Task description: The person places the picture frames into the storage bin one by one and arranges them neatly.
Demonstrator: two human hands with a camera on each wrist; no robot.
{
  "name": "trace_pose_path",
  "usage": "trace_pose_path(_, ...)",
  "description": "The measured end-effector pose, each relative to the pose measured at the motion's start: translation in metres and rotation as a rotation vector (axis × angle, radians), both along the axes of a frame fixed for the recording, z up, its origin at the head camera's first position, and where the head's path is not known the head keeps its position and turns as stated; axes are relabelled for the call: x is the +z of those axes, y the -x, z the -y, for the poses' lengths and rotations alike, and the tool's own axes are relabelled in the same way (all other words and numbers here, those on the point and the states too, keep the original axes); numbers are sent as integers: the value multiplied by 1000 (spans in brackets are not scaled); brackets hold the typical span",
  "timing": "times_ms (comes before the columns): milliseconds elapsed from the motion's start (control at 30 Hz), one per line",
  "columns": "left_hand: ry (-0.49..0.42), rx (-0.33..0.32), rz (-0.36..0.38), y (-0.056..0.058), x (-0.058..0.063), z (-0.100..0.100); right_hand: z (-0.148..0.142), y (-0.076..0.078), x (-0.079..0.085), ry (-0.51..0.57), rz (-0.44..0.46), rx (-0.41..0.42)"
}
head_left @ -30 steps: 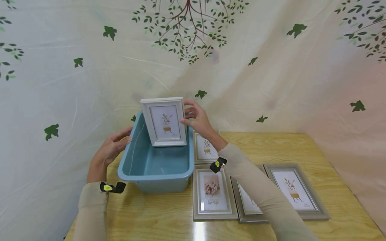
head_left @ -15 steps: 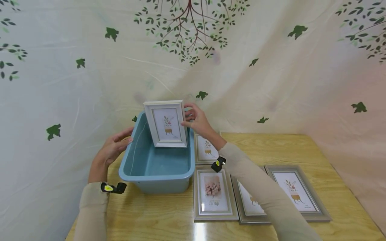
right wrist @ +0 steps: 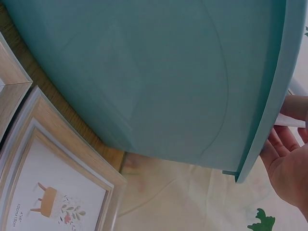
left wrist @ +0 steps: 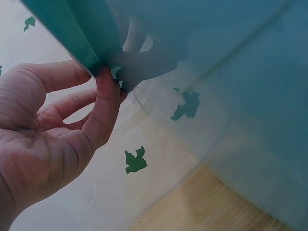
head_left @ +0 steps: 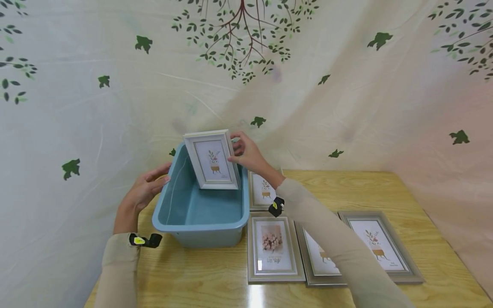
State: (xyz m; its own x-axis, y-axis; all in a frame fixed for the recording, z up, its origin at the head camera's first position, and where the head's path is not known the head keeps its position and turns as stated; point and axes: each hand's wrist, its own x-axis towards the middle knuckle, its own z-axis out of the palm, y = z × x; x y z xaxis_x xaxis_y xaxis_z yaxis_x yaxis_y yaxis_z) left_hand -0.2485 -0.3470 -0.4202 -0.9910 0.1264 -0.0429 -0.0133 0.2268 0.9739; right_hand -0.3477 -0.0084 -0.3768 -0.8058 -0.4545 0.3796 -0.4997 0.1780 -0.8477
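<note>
While the right hand (head_left: pixel 246 155) is gripping the white frame (head_left: pixel 212 159), its caption unreadable, the left hand (left wrist: pixel 53 139) is lying open, thumb touching the bin (left wrist: pixel 231 86) rim.

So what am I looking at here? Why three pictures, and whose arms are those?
There is no machine here: a person works with two bare hands and wears three cameras. The wide picture comes from a camera on the head, looking down at a wooden table. The other two come from small cameras strapped to each wrist, so they show close, odd-angled views of the same scene.

On the table stands a blue plastic tub. The right hand holds a white picture frame by its side edge, upright and a little tilted, at the far end of the tub. The left hand rests at the tub's left rim with relaxed fingers; in the left wrist view its thumb touches that rim. To the right of the tub lie four grey frames flat on the table, partly hidden by the right arm.
</note>
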Motion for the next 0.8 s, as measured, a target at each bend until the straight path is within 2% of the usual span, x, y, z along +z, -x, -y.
trace_pose_path(200, 20, 8, 11, -2, 2, -1, 3, 3, -3, -55, -15, -3)
trace_pose_path(600, -9, -8, 8, 0, 5, -1, 13, 1, -2, -134, -43, 21)
trace_pose_path(800, -15, -9, 10, 1, 5, 0, 17, 1, -1, -190, -13, 16)
